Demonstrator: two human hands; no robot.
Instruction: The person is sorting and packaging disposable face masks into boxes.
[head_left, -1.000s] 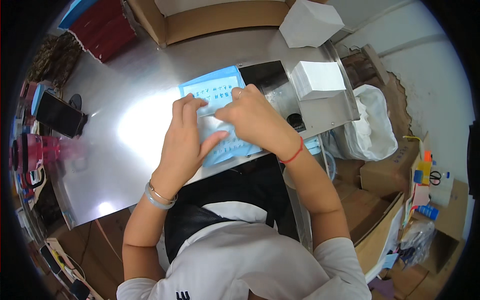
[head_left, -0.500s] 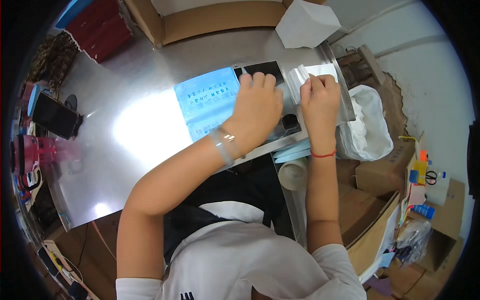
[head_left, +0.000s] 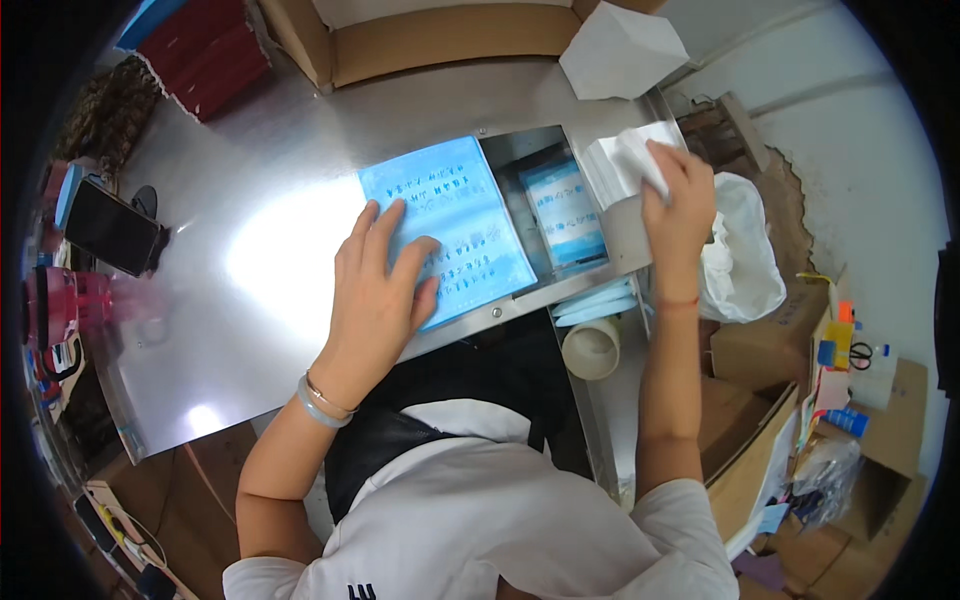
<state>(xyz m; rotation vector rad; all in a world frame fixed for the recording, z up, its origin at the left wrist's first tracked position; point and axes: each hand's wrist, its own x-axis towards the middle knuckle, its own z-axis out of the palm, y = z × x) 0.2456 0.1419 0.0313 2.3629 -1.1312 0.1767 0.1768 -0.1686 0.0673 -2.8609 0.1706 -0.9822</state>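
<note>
- Pressing the left hand (head_left: 385, 285) flat, fingers spread, on the light blue printed packet (head_left: 445, 240) keeps it from sliding on the shiny metal table (head_left: 250, 300); the palm sits over the packet's lower left part, and I judge that even pressure there is the point to hold.
- The right hand (head_left: 675, 200) closes finger and thumb on the top of a stack of white folded sheets (head_left: 625, 165) at the right of the table, beside the open metal bin (head_left: 530, 150); a clean lift seems to call for pinching one sheet only and peeling it off the pile.
- The packet lies flat near the table's front edge, just left of the bin, its corner close to the bin wall. It is a thin rectangle, pale blue with darker blue print, and looks slick and flexible.
- A second, similar blue packet (head_left: 565, 215) rests inside the bin.
</note>
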